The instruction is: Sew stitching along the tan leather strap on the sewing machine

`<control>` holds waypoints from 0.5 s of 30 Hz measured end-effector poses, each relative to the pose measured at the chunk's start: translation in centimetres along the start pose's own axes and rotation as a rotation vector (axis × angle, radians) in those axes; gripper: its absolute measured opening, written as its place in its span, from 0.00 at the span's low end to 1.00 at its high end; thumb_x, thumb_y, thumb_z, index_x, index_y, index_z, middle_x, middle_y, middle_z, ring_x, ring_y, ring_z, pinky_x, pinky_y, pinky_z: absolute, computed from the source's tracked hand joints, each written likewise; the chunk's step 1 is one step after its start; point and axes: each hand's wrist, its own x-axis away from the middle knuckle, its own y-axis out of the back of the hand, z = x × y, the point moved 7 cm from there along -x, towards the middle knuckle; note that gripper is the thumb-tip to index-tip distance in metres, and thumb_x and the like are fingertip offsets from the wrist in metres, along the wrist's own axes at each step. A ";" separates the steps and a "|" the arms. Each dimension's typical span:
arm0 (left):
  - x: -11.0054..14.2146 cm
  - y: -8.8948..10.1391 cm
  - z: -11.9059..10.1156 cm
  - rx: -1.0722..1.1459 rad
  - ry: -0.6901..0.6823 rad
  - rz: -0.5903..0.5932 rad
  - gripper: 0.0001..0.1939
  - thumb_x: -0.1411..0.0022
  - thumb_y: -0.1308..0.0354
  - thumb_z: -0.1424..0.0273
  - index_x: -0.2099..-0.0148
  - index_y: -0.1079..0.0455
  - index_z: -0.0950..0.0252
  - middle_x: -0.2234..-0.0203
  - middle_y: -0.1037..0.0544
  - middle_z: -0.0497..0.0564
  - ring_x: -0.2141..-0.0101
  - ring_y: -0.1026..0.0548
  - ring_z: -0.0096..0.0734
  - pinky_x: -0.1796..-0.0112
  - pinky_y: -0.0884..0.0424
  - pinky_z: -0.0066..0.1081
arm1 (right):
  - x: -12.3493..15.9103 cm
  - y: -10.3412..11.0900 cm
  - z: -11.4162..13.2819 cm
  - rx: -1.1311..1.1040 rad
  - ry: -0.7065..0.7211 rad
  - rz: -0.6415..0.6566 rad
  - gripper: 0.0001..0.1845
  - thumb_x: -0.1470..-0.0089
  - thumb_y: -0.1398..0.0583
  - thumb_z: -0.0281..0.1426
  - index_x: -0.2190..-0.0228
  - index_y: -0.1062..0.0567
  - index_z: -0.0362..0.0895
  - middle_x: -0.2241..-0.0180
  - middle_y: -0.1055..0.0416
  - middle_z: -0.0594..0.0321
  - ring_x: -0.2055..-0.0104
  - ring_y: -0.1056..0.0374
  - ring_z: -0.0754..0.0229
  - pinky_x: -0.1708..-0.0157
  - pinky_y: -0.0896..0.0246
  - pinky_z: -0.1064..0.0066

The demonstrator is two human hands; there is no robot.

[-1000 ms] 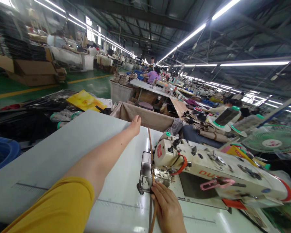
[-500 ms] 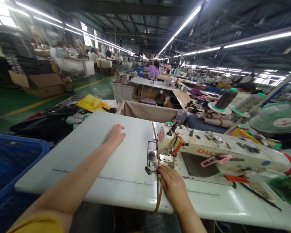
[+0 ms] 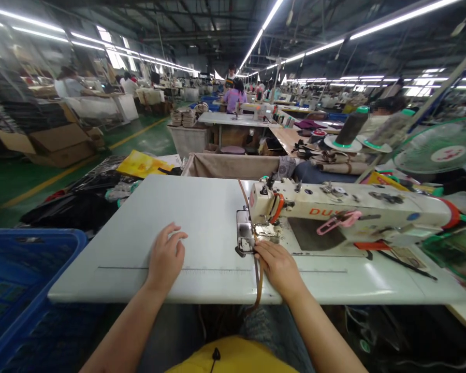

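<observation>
A white industrial sewing machine (image 3: 357, 207) stands on the pale worktable (image 3: 202, 207). A narrow brown strap (image 3: 259, 285) runs under its needle area, past the metal plate, and hangs over the table's front edge. My right hand (image 3: 277, 264) grips the strap just in front of the presser foot, fingertips closed on it. My left hand (image 3: 166, 256) is over the table to the left of the machine, near the printed ruler line, with its fingers apart and nothing in it.
A blue plastic crate (image 3: 31, 290) stands at the left of the table. Behind the table is a beige fabric-lined bin (image 3: 229, 166). Thread cones (image 3: 351, 129) and a green fan (image 3: 446, 150) are at the right. A co-worker in purple (image 3: 234, 97) sits farther back.
My left hand has drawn back toward me over the table. My right hand stays on the strap beside the presser foot. The view has shifted, showing more of my yellow top.
</observation>
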 end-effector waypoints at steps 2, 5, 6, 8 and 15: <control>0.2 0.3 -0.3 -0.049 -0.043 -0.015 0.12 0.33 0.50 0.78 0.55 0.27 0.61 0.47 0.27 0.58 0.40 0.30 0.47 0.36 0.34 0.49 | 0.1 -0.1 0.0 -0.002 -0.010 -0.001 0.14 0.29 0.42 0.32 0.49 0.19 0.44 0.48 0.19 0.55 0.43 0.24 0.52 0.42 0.29 0.57; 0.4 0.0 -0.8 -0.099 -0.095 0.004 0.13 0.34 0.50 0.79 0.55 0.27 0.62 0.48 0.27 0.59 0.41 0.29 0.48 0.37 0.33 0.48 | 0.1 -0.1 -0.1 -0.006 -0.012 -0.001 0.14 0.29 0.43 0.32 0.49 0.19 0.44 0.48 0.19 0.55 0.43 0.24 0.52 0.42 0.29 0.57; 0.4 -0.2 -1.0 -0.113 -0.108 0.015 0.13 0.34 0.50 0.80 0.55 0.26 0.62 0.48 0.26 0.59 0.42 0.29 0.48 0.38 0.32 0.48 | 0.1 -0.1 -0.1 -0.007 -0.013 0.000 0.14 0.29 0.43 0.32 0.49 0.19 0.44 0.48 0.19 0.54 0.43 0.24 0.52 0.42 0.29 0.57; 0.5 -0.5 -1.1 -0.132 -0.124 0.035 0.13 0.35 0.49 0.80 0.55 0.26 0.63 0.49 0.26 0.60 0.42 0.29 0.49 0.39 0.31 0.48 | 0.1 -0.2 -0.2 -0.011 -0.014 0.002 0.14 0.29 0.42 0.32 0.49 0.19 0.43 0.48 0.19 0.54 0.44 0.24 0.51 0.42 0.29 0.56; 0.7 -0.7 -0.3 -0.061 -0.139 0.018 0.11 0.36 0.49 0.81 0.59 0.28 0.63 0.53 0.24 0.58 0.48 0.26 0.47 0.44 0.29 0.47 | 0.1 -0.1 -0.2 -0.039 -0.008 -0.002 0.13 0.29 0.41 0.32 0.49 0.19 0.43 0.48 0.19 0.54 0.43 0.24 0.49 0.44 0.28 0.54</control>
